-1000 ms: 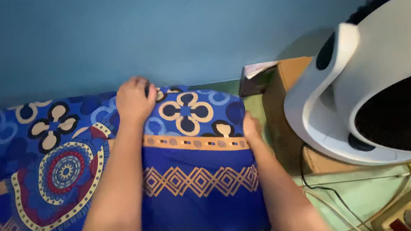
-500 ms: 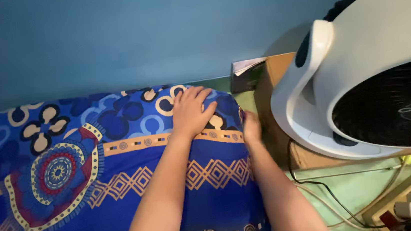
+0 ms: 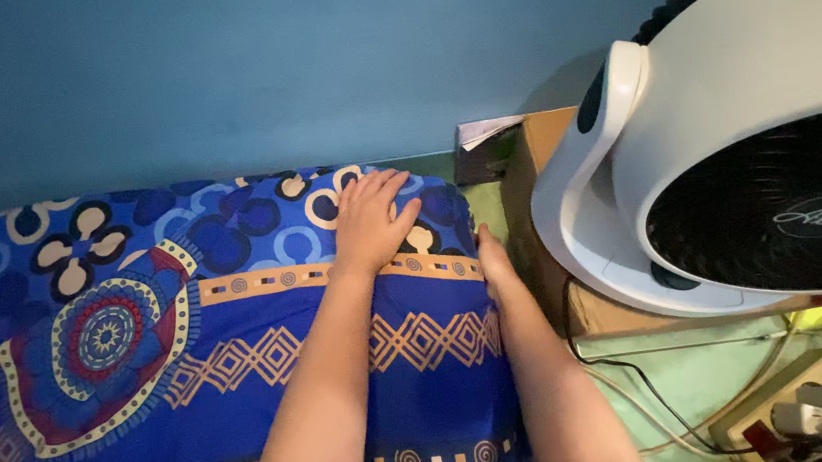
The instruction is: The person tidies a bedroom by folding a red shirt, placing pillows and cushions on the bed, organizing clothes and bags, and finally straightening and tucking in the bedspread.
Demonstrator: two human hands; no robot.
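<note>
A dim blue wall rises behind, with pale green floor at right.

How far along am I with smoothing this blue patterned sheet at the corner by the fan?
Done: the patterned sheet lies mostly flat across the bed. In hand: the left hand presses flat on the far corner, and the right hand sits at the side edge beside the cardboard box. Left: that side edge looks not yet settled.
</note>
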